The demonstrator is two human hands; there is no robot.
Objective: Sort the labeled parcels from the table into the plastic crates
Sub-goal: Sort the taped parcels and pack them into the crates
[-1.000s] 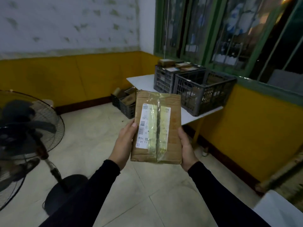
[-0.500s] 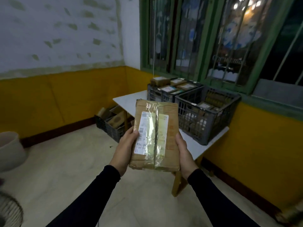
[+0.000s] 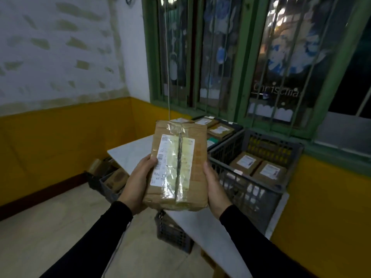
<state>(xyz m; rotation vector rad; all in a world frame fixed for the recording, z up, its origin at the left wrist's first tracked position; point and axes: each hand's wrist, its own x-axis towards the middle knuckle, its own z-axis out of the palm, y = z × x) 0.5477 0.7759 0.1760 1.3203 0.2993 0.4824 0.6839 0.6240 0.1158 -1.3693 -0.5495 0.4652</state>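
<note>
2 hands, left hand (image 3: pixel 137 182) and right hand (image 3: pixel 215 189), grip a parcel (image 3: pixel 177 169) hiding the far crate (image 3: pixel 230 127); its label is illegible.

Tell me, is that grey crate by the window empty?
No. The grey crate on the table holds at least two labelled brown parcels, lying flat inside.
</note>
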